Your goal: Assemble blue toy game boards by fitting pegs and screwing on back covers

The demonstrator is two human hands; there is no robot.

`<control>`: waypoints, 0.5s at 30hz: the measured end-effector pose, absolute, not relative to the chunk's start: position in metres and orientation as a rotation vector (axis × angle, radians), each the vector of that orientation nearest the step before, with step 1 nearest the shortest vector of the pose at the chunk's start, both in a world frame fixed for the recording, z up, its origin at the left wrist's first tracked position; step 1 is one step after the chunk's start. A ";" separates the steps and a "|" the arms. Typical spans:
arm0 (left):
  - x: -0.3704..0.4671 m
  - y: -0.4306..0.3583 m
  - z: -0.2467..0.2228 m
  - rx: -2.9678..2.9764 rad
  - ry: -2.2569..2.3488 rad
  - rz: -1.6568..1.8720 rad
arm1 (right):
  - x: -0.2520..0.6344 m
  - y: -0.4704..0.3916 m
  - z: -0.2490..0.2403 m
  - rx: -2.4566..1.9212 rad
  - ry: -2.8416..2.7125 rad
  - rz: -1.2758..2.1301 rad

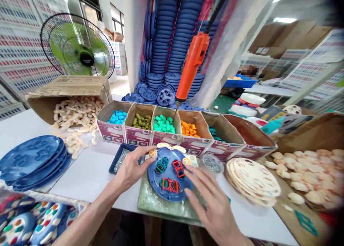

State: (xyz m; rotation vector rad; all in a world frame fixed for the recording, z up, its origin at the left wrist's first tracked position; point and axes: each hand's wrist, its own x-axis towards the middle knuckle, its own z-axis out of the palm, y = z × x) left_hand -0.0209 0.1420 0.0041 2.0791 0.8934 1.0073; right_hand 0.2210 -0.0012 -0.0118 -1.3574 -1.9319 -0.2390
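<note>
A round blue plastic plate [170, 153], fitted with red and green frame-like parts [170, 185], lies on a plastic-wrapped green pad [150, 203] in front of me. At the plate's upper left rim, the thumb and index finger of my left hand [133, 166] close around a small round cream-and-orange piece [153, 153]. My right hand [211, 199] is open beside the plate's right edge, fingers spread. Its fingertips reach the rim near a second cream-and-orange piece [186, 161]. A curved cream strip [178, 148] runs along the plate's top.
An orange electric screwdriver [192, 65] hangs above a divided cardboard bin [139, 135] of coloured parts. Screws fill a blue tray [120, 160] and a clear tub [212, 163]. Blue plates [32, 160] stack at left, cream discs [252, 181] at right. A fan [77, 47] stands behind.
</note>
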 end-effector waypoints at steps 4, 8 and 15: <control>-0.011 0.151 0.005 2.069 0.869 0.949 | 0.211 -0.021 -0.029 -1.309 -1.940 -0.319; -0.007 0.153 0.008 2.136 0.822 0.972 | 0.210 -0.021 -0.038 -1.281 -1.870 -0.286; -0.005 0.151 0.014 2.393 0.799 0.890 | 0.208 -0.017 -0.032 -1.263 -1.833 -0.192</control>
